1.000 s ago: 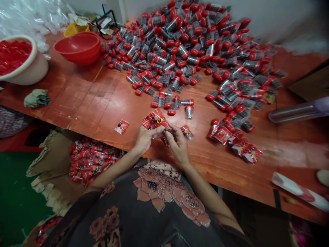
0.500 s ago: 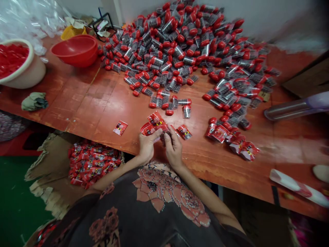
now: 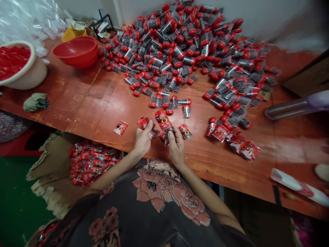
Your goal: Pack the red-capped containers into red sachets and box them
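My left hand [image 3: 143, 140] is closed around a small stack of red printed packets [image 3: 143, 122], thumb on top. In my right hand [image 3: 176, 144] is a single red printed packet [image 3: 162, 118], pinched near its lower end and standing up between the hands. A dark part shows at its bottom, partly behind my fingers. Just right of that hand a loose red packet [image 3: 185, 131] lies on the table, and another loose packet [image 3: 120, 127] lies to the left. Beyond my hands are small clear bottles with red caps and dark contents [image 3: 187, 111].
A large heap of red-capped bottles [image 3: 177, 51] covers the back of the wooden table [image 3: 77, 99]. Filled packets [image 3: 248, 150] lie at right. A red bowl [image 3: 77, 51] and a white tub [image 3: 38, 73] of red pieces stand left. Below, a carton [image 3: 51, 164] holds red packs.
My hands have moved apart. The right hand has drawn one red packet away from the stack, which stays in the left hand, now slightly farther left.
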The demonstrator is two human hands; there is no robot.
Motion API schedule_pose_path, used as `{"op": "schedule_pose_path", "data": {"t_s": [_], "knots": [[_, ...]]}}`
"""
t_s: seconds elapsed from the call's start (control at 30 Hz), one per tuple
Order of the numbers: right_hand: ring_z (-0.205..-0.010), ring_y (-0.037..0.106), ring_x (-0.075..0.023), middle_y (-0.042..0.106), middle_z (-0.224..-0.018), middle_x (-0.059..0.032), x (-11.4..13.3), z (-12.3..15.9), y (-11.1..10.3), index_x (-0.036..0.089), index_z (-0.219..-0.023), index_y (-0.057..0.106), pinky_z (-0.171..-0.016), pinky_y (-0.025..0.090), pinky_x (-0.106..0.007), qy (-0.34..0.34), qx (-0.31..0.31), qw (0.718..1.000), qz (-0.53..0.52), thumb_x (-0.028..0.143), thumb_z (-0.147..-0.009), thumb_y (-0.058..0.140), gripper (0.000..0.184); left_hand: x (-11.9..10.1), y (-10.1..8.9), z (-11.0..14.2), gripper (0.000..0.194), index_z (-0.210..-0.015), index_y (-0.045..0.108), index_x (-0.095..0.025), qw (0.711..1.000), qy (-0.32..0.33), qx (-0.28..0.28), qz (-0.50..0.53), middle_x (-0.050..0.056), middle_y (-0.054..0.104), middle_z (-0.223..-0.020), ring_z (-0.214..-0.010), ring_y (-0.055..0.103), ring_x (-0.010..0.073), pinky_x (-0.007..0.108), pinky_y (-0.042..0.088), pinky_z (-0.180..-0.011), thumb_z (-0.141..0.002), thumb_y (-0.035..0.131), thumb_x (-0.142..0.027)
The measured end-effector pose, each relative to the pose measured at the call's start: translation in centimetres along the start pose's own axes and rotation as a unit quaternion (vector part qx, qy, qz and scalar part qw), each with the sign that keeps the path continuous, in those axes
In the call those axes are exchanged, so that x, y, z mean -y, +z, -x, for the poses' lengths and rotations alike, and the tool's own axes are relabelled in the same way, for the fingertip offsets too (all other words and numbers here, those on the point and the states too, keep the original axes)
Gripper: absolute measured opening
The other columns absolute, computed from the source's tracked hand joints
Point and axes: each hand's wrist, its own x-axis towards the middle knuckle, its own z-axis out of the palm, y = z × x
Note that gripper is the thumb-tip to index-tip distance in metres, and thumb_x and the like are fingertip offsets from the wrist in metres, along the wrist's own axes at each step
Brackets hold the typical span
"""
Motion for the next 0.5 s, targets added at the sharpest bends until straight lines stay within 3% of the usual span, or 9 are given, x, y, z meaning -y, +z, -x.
{"op": "schedule_pose_path", "data": {"t_s": [0.17,0.37,0.5], "knots": [[-0.084,0.064,-0.0197,0.062,-0.121,-0.0072,-0.3,0.1,0.1,0.037,-0.146,0.037,-0.07,0.058,-0.038,-0.027,0.023,0.999,0.031,0.035,-0.097,0.039,0.049,-0.2,0.3,0.0,0.024,-0.07,0.068,-0.016,0.999,0.004,0.027,-0.047,-0.001,0.064,-0.062,-0.052,0.054,0.0077,0.022,0.044,-0.054,-0.061,0.087,-0.028],[-0.111,0.061,-0.0241,0.064,-0.12,-0.0068,-1.1,0.3,0.7,0.034,-0.145,0.04,-0.09,0.056,-0.044,-0.045,-0.009,0.999,-0.011,0.034,-0.096,0.042,0.049,0.7,0.9,1.1,0.023,-0.075,0.068,-0.016,0.995,0.059,-0.005,-0.08,0.0,0.067,-0.07,-0.057,0.056,0.0089,0.023,0.045,-0.055,-0.062,0.085,-0.025],[-0.115,0.06,-0.0228,0.062,-0.126,-0.0052,-1.0,0.1,0.9,0.035,-0.142,0.044,-0.096,0.054,-0.044,-0.044,0.002,0.999,-0.026,0.033,-0.096,0.044,0.046,1.1,0.8,1.5,0.023,-0.076,0.069,-0.016,0.995,0.048,0.001,-0.083,0.001,0.068,-0.074,-0.059,0.056,0.009,0.022,0.044,-0.054,-0.062,0.085,-0.025]]}}
